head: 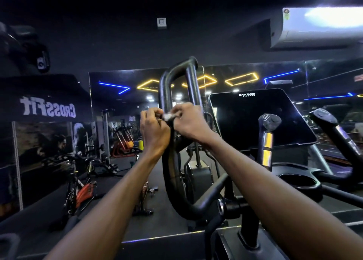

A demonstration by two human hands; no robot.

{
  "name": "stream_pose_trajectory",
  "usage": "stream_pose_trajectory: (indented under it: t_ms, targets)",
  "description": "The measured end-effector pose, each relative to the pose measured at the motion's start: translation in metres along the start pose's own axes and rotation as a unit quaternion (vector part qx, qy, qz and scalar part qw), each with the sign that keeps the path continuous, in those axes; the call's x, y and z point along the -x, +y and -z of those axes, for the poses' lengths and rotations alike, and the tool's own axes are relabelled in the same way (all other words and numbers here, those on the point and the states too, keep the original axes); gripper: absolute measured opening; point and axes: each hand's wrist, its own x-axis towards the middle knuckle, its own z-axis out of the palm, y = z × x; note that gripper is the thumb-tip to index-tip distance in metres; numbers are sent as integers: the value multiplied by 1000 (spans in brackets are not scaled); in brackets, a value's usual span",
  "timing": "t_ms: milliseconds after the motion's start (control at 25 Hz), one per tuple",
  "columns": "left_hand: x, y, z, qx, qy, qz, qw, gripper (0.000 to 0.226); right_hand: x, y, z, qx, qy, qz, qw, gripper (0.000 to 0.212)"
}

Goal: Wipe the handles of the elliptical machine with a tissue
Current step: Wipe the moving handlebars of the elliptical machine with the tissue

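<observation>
- Head view: both bare forearms reach forward and up from the bottom edge, meeting at the black looped handle [167, 94] on the left side of the elliptical machine [231, 206].
- The left hand [154, 128] is raised with its back to the camera, fingers curled in at the handle's left side; they seem to pinch one end of the tissue, though the contact is partly hidden.
- The right hand [188, 120] sits just across the bar, fingers curled and pinching the tissue against the handle's right side.
- The tissue [168, 116] is a small, crumpled white wad, mostly covered by the fingers, lying on the bar between the two hands about halfway up the loop.
- The handle is a dull black tube, bent over at the top.
- To the right stands a dark screen [259, 118] and a short grip [267, 134] with yellow bands.
</observation>
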Motion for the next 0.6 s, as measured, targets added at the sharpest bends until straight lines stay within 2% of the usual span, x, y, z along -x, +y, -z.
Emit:
stream_pose_trajectory:
  t_ms: [80, 160, 200, 320, 360, 480, 600]
  targets:
    - [2, 1, 1, 10, 1, 28, 1000, 30, -7, -2, 3, 33, -145, -48, 988, 14]
    - [5, 2, 4, 10, -13, 26, 1000, 28, -16, 1, 6, 27, -193, -60, 979, 12]
    - [5, 3, 5, 10, -16, 25, 999, 28, -25, 1, 6, 9, -181, -64, 981, 12]
    - [-4, 7, 4, -4, -27, 45, 999, 25, -48, 4, 3, -68, -62, -85, 992, 13]
    - [-9, 8, 3, -9, -28, 49, 998, 25, -53, 5, 3, -72, -55, -90, 992, 15]
    - [-22, 8, 0, -11, -35, 39, 999, 25, -58, 10, 1, -57, -95, -97, 989, 20]
    - [-36, 9, -5, -5, -39, 37, 999, 22, -73, 12, -2, -66, -16, -120, 990, 25]
